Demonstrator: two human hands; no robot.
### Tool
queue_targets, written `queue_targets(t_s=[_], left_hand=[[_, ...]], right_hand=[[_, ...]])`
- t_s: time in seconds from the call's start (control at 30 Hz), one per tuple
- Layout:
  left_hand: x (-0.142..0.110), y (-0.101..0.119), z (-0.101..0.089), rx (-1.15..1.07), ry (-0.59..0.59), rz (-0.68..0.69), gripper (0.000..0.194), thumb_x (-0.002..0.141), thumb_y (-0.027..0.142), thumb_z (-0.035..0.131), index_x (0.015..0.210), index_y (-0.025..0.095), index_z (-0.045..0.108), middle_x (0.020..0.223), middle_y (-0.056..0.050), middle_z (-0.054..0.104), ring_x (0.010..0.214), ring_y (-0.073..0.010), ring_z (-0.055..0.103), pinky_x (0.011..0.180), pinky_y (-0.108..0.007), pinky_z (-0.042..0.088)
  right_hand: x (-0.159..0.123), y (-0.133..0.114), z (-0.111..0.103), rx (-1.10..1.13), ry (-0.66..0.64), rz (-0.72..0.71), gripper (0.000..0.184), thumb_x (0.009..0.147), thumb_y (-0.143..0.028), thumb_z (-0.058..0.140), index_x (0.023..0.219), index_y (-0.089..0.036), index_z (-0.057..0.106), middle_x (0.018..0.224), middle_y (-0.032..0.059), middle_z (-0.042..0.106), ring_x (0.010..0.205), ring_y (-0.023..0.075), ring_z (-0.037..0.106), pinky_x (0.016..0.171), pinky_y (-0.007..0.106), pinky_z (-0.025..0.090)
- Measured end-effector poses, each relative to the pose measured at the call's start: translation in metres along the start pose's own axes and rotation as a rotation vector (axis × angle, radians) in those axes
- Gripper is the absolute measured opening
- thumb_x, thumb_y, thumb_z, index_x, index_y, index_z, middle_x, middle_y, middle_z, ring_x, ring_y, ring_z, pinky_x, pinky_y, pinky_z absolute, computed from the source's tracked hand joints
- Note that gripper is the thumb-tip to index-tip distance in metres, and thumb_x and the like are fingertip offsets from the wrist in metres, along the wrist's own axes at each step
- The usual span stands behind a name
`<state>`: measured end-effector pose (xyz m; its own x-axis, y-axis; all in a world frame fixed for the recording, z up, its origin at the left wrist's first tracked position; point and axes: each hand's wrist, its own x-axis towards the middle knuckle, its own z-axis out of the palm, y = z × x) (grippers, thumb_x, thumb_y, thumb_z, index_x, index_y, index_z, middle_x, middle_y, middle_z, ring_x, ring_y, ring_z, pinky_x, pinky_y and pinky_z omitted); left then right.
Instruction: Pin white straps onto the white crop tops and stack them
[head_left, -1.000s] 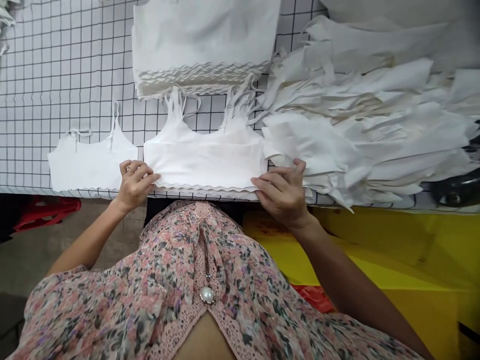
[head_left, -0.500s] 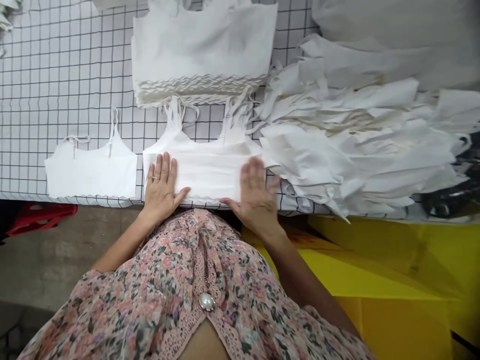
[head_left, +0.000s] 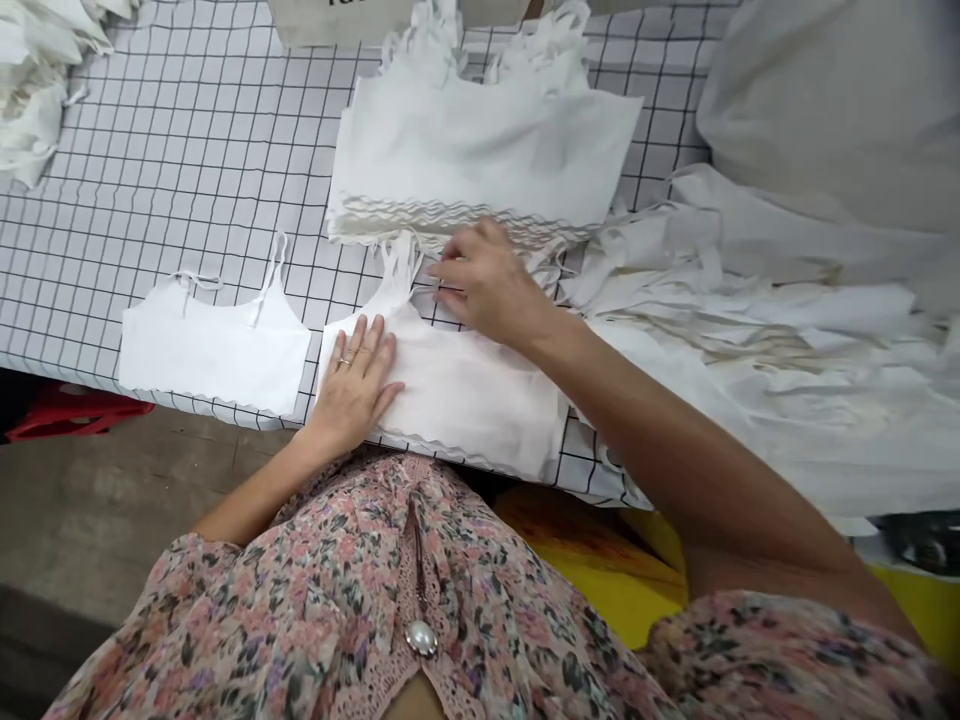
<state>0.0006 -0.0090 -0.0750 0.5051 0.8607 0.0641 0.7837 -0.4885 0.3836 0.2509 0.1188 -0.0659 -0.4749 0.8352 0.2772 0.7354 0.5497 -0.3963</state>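
Observation:
Flat on the near table edge lies a white camisole crop top (head_left: 465, 400), with thin straps at its upper edge and a slightly raised fold at its neckline. My left hand (head_left: 356, 385), wearing a ring, presses on its left side with fingers stretched out. Over its neckline, my right hand (head_left: 491, 285) has bent fingers pinched at a thin strap (head_left: 424, 288) beside the left bunch of straps; the exact hold is partly hidden. A stack of similar white tops (head_left: 487, 140) lies just beyond. To the left, a single white top (head_left: 214, 345) is spread out.
A large loose heap of white garments (head_left: 787, 350) covers the right side of the checked tablecloth (head_left: 225, 130). More white fabric (head_left: 37, 90) lies far left. Below the table edge are a yellow container (head_left: 600, 590) and a red item (head_left: 75, 410).
My right hand has left the top's right side and moved up and left to the straps. My left hand stays flat on the top. The whole view has shifted and tilted.

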Motion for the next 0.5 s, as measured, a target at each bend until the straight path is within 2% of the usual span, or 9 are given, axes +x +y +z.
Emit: queue_targets(t_s=[0.07,0.1,0.2,0.27,0.33,0.4,0.5], left_hand=[[-0.002,-0.001,0.009,0.014,-0.018,-0.009,0.080,0.112,0.049,0.044,0.178,0.023,0.008,0.183,-0.016,0.018,0.173,-0.0320,0.008,0.143,-0.062,0.018],[-0.003,0.000,0.012,0.023,-0.020,-0.015,0.082,0.112,0.050,0.045,0.178,0.023,0.005,0.183,-0.016,0.016,0.173,-0.0321,0.008,0.143,-0.061,0.017],[-0.006,0.003,0.017,0.027,-0.018,-0.023,0.087,0.111,0.049,0.048,0.178,0.024,-0.002,0.183,-0.016,0.013,0.173,-0.0319,0.006,0.144,-0.061,0.015],[-0.007,0.005,0.016,0.006,-0.022,-0.028,0.089,0.111,0.048,0.049,0.178,0.026,-0.006,0.183,-0.015,0.011,0.173,-0.0320,0.005,0.144,-0.062,0.013],[-0.007,0.006,0.015,-0.016,-0.024,-0.036,0.091,0.111,0.047,0.050,0.177,0.028,-0.008,0.184,-0.014,0.010,0.173,-0.0321,0.004,0.144,-0.063,0.012],[-0.006,0.007,0.014,-0.025,-0.016,-0.042,0.091,0.110,0.046,0.051,0.177,0.031,-0.010,0.184,-0.013,0.010,0.173,-0.0315,0.005,0.144,-0.063,0.011],[-0.005,0.009,0.014,-0.035,-0.010,-0.053,0.092,0.110,0.044,0.051,0.176,0.034,-0.011,0.185,-0.011,0.010,0.173,-0.0309,0.005,0.144,-0.063,0.011]], right_hand=[[0.020,0.009,0.008,-0.003,-0.111,-0.010,0.016,0.092,-0.016,0.063,0.081,-0.022,0.072,0.108,0.0112,0.072,0.117,0.0319,0.059,0.103,0.057,0.055],[0.027,0.009,0.006,0.014,-0.167,-0.011,0.015,0.089,-0.012,0.065,0.078,-0.021,0.069,0.104,0.0098,0.073,0.115,0.0300,0.060,0.102,0.054,0.056],[0.045,0.005,-0.026,0.141,-0.353,0.035,0.010,0.086,-0.009,0.072,0.082,-0.018,0.071,0.088,0.0024,0.074,0.094,0.0176,0.065,0.091,0.037,0.059],[0.063,0.004,-0.056,0.198,-0.512,0.124,0.005,0.088,-0.018,0.080,0.088,-0.015,0.076,0.084,-0.0018,0.074,0.080,0.0092,0.065,0.081,0.027,0.059],[0.084,0.009,-0.081,0.106,-0.693,0.206,0.027,0.084,-0.039,0.087,0.092,-0.014,0.081,0.079,-0.0047,0.074,0.073,0.0057,0.066,0.071,0.021,0.055],[0.105,0.017,-0.098,-0.087,-0.810,0.236,0.045,0.073,-0.057,0.088,0.094,-0.017,0.086,0.073,-0.0063,0.073,0.073,0.0061,0.069,0.063,0.018,0.048],[0.127,0.035,-0.114,-0.339,-0.809,0.185,0.059,0.065,-0.068,0.084,0.094,-0.017,0.087,0.075,-0.0054,0.074,0.086,0.0128,0.075,0.060,0.021,0.041]])
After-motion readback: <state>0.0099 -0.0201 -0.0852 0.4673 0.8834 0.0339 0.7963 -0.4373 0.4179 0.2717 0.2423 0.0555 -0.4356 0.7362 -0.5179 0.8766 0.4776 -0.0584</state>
